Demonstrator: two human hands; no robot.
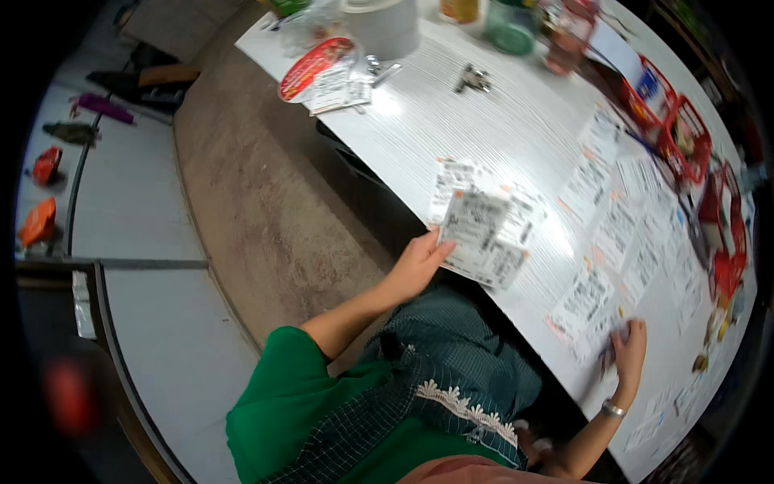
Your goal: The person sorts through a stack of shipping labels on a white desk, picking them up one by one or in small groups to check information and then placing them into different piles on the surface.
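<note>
White, finely striped laminate covers the long table that runs from the upper left to the lower right, and printed paper slips lie spread in rows over its right half. At the near edge the left hand reaches up from a green sleeve and pinches a small sheaf of black-and-white printed labels, thumb on top and fingers beneath, so that the sheaf stands a little above a loose pile of similar slips hanging over the table edge. Further right the right hand, with a metal bracelet at the wrist, rests flat on the tabletop among the rows of slips; its fingers are bent down onto one slip and seem to close on something small and dark, though blur keeps me from telling what it is. Red wire baskets stand along the far right edge. At the far end are a white roll, a red-and-white packet and a small metal object. Below the table spreads a brown floor mat.
</note>
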